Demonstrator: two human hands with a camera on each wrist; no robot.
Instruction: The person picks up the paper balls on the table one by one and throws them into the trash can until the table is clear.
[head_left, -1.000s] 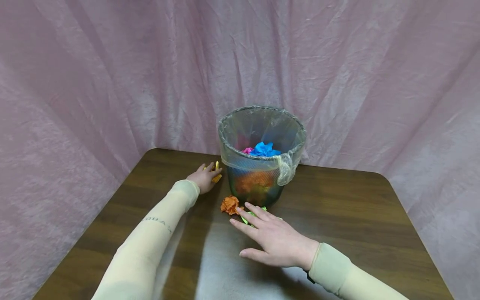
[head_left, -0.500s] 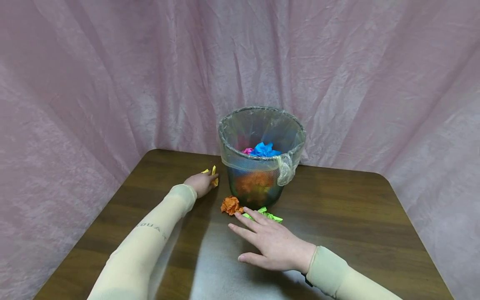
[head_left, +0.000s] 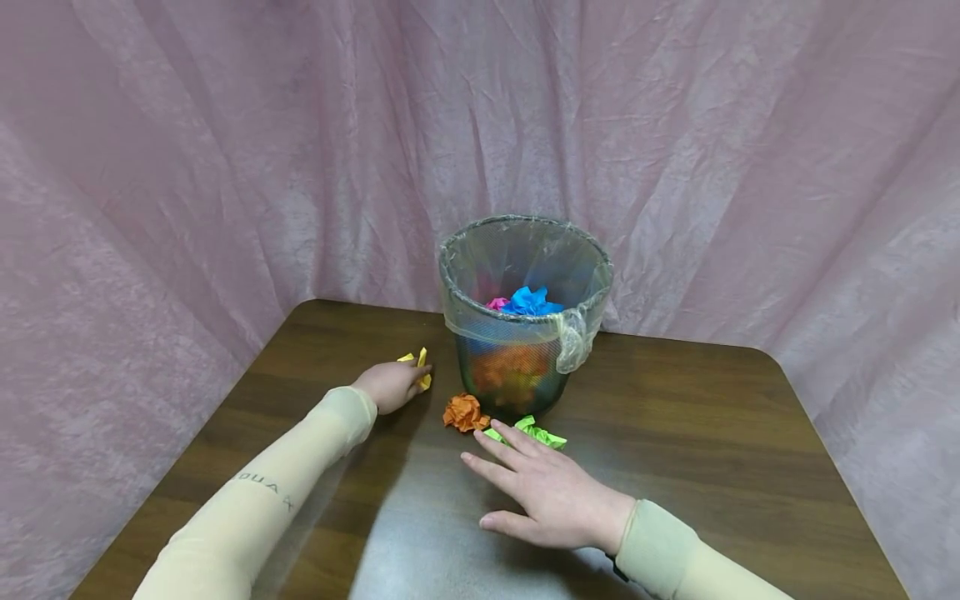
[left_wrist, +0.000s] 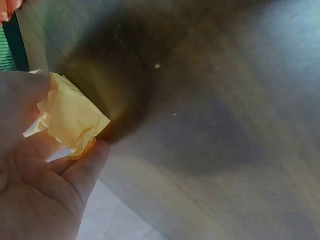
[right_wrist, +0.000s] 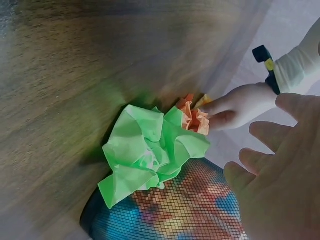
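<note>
My left hand (head_left: 390, 386) pinches a crumpled yellow paper (left_wrist: 75, 115) between thumb and fingers, left of the mesh wastebasket (head_left: 498, 337). Whether this paper touches the table cannot be told. With fingers spread and straight, my right hand (head_left: 551, 492) is over the table in front of the basket, holding nothing. Just beyond its fingertips lies a crumpled green paper (right_wrist: 145, 150), partly hidden by the hand in the head view. Beside it, at the basket's foot, is a crumpled orange paper (head_left: 463, 412).
A clear plastic liner (head_left: 573, 342) covers the basket's rim and is knotted at the front right. Blue paper (head_left: 531, 301) and pink paper (head_left: 497, 304) show inside. The brown wooden table (head_left: 690, 408) has rounded far corners, and a pink curtain (head_left: 375, 150) hangs behind it.
My left hand has drawn the yellow paper away from the basket, nearer to me and slightly left. My right hand has barely shifted, and more of the green paper shows past it.
</note>
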